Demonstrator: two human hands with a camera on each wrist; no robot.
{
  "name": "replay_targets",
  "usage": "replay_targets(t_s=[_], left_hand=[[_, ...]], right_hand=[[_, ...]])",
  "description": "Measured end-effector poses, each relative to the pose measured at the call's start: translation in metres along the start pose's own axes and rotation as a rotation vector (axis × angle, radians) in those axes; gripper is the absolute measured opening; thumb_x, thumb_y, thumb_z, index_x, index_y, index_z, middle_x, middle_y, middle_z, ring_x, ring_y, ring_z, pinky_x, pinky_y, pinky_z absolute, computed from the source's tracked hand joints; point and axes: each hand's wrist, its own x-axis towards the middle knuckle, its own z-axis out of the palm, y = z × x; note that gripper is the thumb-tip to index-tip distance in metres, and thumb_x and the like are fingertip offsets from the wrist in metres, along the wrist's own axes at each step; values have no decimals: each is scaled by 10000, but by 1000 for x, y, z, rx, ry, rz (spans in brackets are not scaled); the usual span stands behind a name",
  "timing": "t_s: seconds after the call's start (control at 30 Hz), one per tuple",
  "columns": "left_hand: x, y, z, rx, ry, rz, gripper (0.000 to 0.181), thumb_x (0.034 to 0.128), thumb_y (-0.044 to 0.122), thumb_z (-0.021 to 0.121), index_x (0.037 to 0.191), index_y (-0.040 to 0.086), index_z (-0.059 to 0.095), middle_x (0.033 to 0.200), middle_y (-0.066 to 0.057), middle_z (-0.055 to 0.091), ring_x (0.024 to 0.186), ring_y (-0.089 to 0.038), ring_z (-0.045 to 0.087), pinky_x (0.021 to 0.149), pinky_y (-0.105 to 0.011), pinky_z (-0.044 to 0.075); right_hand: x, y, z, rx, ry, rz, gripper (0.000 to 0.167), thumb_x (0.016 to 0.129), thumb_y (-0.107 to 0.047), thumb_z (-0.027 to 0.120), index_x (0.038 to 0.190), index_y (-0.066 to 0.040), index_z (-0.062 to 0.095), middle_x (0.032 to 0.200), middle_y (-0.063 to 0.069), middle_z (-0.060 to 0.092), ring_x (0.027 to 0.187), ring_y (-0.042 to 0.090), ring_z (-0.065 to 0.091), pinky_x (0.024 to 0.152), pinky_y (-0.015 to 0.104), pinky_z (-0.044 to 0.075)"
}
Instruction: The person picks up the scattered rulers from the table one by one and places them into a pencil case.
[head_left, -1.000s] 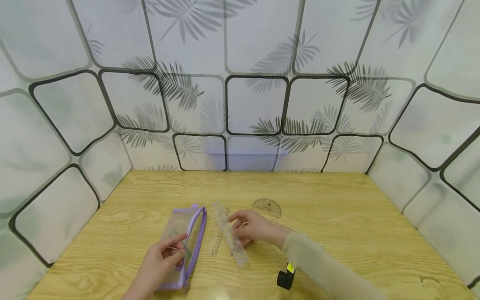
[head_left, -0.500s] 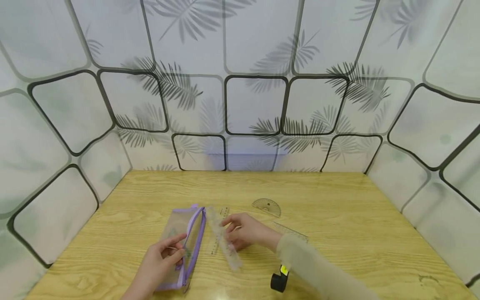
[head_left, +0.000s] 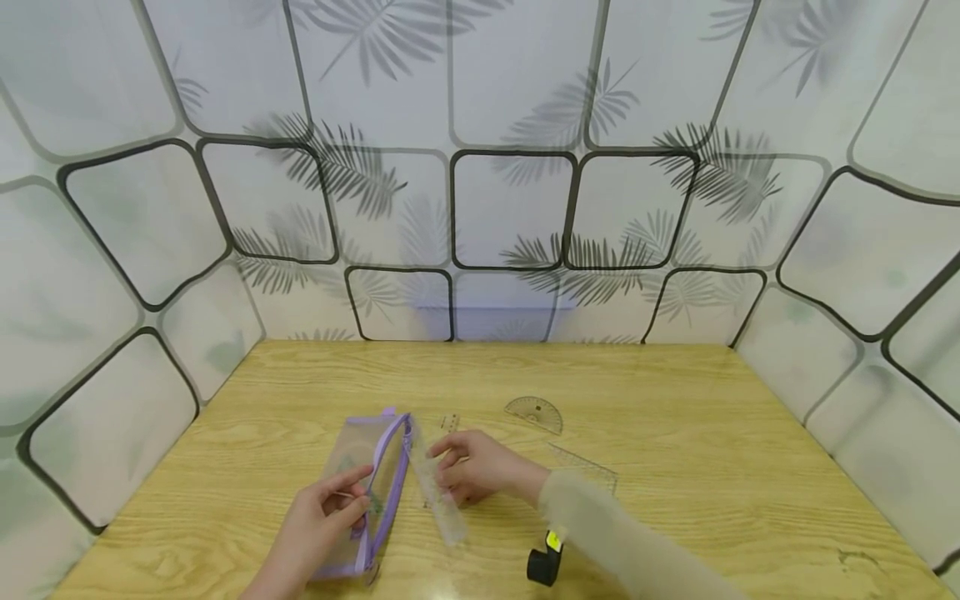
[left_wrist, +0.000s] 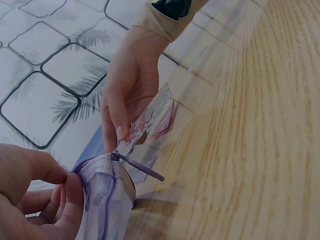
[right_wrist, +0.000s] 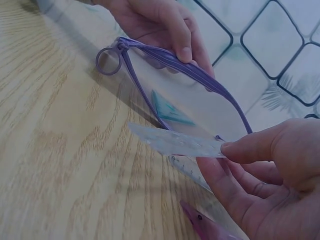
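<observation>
My left hand (head_left: 318, 521) pinches the edge of a see-through pencil pouch (head_left: 352, 446) with purple zip trim. The pouch's zip is undone and its mouth gapes, as the right wrist view shows. Inside it lies a green triangular piece (right_wrist: 167, 112). My right hand (head_left: 480, 467) holds a clear ruler (right_wrist: 175, 142) between thumb and fingers, tilted beside the pouch's mouth. Another clear ruler (head_left: 450, 422) lies on the table, partly hidden beneath the right hand. A pink-edged piece (right_wrist: 206, 222) shows under that hand; its kind is unclear.
A clear protractor (head_left: 536, 412) lies farther back on the wooden table (head_left: 712, 433). To the right of the right hand is a clear set square (head_left: 588, 467), partly covered by the sleeve. A black device with a yellow patch (head_left: 543, 565) sits by the right forearm. Patterned curtains surround the table.
My right hand has moved left with the ruler, bringing it close against the pouch's mouth. More of the set square shows now. The left hand and pouch stay in place.
</observation>
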Motion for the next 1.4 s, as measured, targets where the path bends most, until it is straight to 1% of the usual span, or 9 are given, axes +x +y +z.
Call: replay_targets(t_s=[0.3,0.53,0.73,0.9,1.07,1.13,1.23,1.27,1.4], left_hand=[[-2,2,0,6,10,6,436,900,31,661,1331,13,596,971,-41,602,717,-76,600,647,-177,529],[-2,3,1,-12,10,-1,426,895,19,659,1319,19,611,965,-53,608,713,-84,609,648,-191,536],[-1,1,0,-18,3,11,426,902,21,656,1326,21,607,961,-63,614,711,-86,608,644,-200,536],[-1,1,0,-17,2,11,429,901,24,657,1327,21,605,959,-60,612,709,-89,606,642,-201,535],[0,1,1,-19,3,13,429,899,21,656,1325,18,606,952,-65,617,702,-90,607,632,-204,529],[0,1,1,-23,3,12,431,898,15,655,1325,16,606,953,-70,619,700,-91,608,629,-205,529],[0,1,1,-22,4,11,432,896,11,654,1325,14,605,962,-74,621,704,-88,610,634,-201,534],[0,1,1,-21,3,11,433,896,11,654,1326,14,604,966,-75,621,707,-88,611,635,-200,534],[1,1,1,-5,1,15,442,897,27,659,1335,15,596,978,-63,620,718,-86,611,637,-196,527]], right_hand=[[4,1,10,20,26,28,351,926,-31,645,1274,-24,596,982,97,681,729,141,688,634,289,595],[8,-2,19,74,31,29,362,914,-14,657,1270,1,595,967,110,693,768,171,711,714,336,629],[11,-6,23,86,34,45,335,930,-60,656,1261,-56,602,986,89,697,747,132,709,773,354,622],[16,-7,25,79,34,52,330,935,-88,657,1261,-73,604,1022,86,712,791,184,735,803,361,610],[22,-6,28,59,37,40,354,928,-75,660,1275,-43,600,1043,102,723,841,243,748,980,482,540],[25,-6,30,68,38,40,362,923,-60,661,1278,-27,600,1033,107,722,827,234,744,981,506,535],[29,-7,32,99,40,43,380,919,-38,656,1293,-13,594,1016,120,720,794,205,731,907,411,586],[31,-8,33,111,40,45,386,918,-28,652,1299,-11,592,1009,124,718,783,185,723,809,397,618],[34,-9,37,145,39,36,417,907,13,647,1318,13,574,1011,160,719,781,198,719,749,347,626]])
